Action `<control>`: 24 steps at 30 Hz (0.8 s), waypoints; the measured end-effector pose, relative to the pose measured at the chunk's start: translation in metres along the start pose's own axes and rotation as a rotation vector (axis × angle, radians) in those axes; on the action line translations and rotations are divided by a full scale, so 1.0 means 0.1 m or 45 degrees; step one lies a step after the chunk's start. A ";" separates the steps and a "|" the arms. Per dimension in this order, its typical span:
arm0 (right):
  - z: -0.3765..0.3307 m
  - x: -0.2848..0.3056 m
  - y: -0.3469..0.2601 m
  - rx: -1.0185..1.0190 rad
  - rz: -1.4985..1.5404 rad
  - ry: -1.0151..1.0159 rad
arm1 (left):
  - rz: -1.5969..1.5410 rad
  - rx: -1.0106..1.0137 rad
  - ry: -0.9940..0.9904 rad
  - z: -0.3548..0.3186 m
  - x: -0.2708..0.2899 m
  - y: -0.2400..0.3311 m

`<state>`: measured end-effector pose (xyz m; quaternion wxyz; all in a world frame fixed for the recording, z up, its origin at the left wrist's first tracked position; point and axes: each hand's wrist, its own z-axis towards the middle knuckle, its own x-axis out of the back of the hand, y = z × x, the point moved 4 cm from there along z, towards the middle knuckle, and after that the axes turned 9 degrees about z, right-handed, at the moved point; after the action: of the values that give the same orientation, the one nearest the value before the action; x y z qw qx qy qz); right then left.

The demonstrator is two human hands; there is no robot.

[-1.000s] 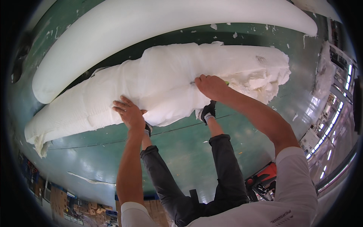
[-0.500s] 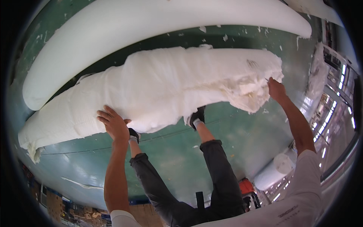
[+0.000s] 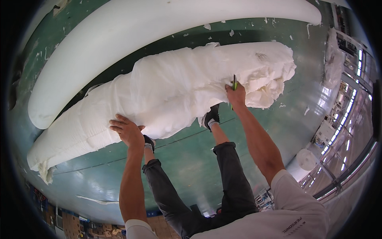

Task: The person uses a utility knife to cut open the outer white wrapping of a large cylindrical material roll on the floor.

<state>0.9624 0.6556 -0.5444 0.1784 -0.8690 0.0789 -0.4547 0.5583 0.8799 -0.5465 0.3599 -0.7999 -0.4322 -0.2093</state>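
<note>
From where I stand, the long white roll of soft wadding wrapped in thin plastic film (image 3: 167,91) lies across the green floor, stretching from the near left to the far right, its torn, fluffy end on the right. The left hand (image 3: 128,130) lies open and flat against the near side of the roll, fingers spread, pressing on the wrap. If that hand only rests there, I reckon the roll could turn away or sag, since it looks soft and round. Just beyond the fingers, the person's dark shoes (image 3: 211,116) sit tucked against the underside of the roll.

Further right, the right hand (image 3: 236,94) is closed around a slim green-handled cutter (image 3: 234,83), its tip at the wrap near the ragged end. A slip there could carry the blade into the wadding, or down towards the feet and legs right below.

The glossy green painted floor (image 3: 191,159) is littered with white scraps that might slide underfoot. A second, smooth white roll (image 3: 131,36) lies farther off, parallel. To the far right, a white bundle (image 3: 333,59) and rows of ceiling lights suggest a large hall.
</note>
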 end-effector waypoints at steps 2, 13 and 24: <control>-0.28 0.05 0.06 0.216 -0.062 -0.162 | -0.041 -0.010 -0.001 -0.02 -0.03 -0.02; -0.20 -0.41 -0.25 -0.113 0.189 0.465 | 0.023 -0.016 0.001 -0.02 -0.03 -0.03; -1.03 -0.15 1.20 0.546 -0.749 -0.706 | 0.067 -0.037 -0.034 -0.03 0.10 0.01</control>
<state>0.8730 0.5248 -0.5476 0.2319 -0.8869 -0.3178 -0.2423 0.5649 0.8828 -0.5388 0.3479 -0.8188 -0.4128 -0.1954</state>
